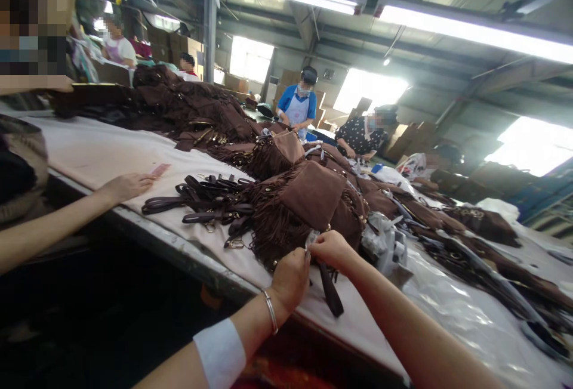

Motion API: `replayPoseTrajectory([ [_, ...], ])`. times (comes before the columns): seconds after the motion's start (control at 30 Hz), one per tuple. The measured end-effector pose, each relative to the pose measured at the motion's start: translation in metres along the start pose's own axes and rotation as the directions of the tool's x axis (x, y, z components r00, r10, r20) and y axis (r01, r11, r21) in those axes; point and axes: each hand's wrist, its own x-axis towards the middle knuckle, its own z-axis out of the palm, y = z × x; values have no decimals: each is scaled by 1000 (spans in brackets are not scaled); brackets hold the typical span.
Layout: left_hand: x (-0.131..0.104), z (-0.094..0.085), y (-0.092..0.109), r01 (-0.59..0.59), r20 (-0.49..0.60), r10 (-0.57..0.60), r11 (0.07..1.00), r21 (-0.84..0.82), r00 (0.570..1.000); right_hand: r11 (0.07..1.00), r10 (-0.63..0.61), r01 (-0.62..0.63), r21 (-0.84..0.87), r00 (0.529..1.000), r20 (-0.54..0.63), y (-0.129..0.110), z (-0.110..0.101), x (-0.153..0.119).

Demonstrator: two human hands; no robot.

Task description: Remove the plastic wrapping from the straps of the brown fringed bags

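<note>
My left hand (pixel 290 280), with a silver bracelet at the wrist, is closed in a fist at the front of the table. Close against it, my right hand (pixel 333 250) pinches with thumb and fingers. Between them a bit of clear plastic wrap (pixel 312 237) sticks up, and a dark brown strap (pixel 331 293) hangs below the right hand. My fingers cover the strap's upper end. Right behind my hands sits a brown fringed bag (pixel 311 195). Left of the bag lies a heap of dark straps (pixel 210 195) with metal clasps.
Brown bags (pixel 192 102) are piled along the table's far side. Clear plastic sheeting (pixel 461 311) and crumpled plastic (pixel 382 240) lie to the right. At left, a co-worker's hand (pixel 129 187) touches a pink striped strip (pixel 160 170) on the cloth-covered table (pixel 98 150). Several people work beyond.
</note>
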Motion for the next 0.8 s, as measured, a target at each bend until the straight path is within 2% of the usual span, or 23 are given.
replayPoseTrajectory([
  [0.1,0,0,-1,-6,7,6,1000,11,1000,999,-29,29,-45,1000,-1,-2,-2,1],
  [0.2,0,-2,0,39,9,-38,999,-32,999,993,-90,89,-75,996,-3,-1,-3,-2],
  [0.33,1,-9,-1,142,21,-141,977,-160,990,983,-176,176,47,984,6,9,1,-11],
  [0.43,4,-13,0,207,79,-191,917,-342,978,967,-185,181,178,983,6,18,8,-18],
  [0.5,6,-14,3,337,196,-274,803,-493,941,950,-149,141,280,989,9,23,13,-20],
  [0.6,10,-18,10,551,406,-372,538,-638,834,907,-110,97,411,994,9,29,18,-21],
  [0.73,15,-25,18,685,569,-406,246,-686,716,860,-121,106,499,993,-2,30,19,-22],
  [0.8,17,-28,18,734,661,-383,69,-676,645,857,-137,130,499,990,-24,29,20,-23],
])
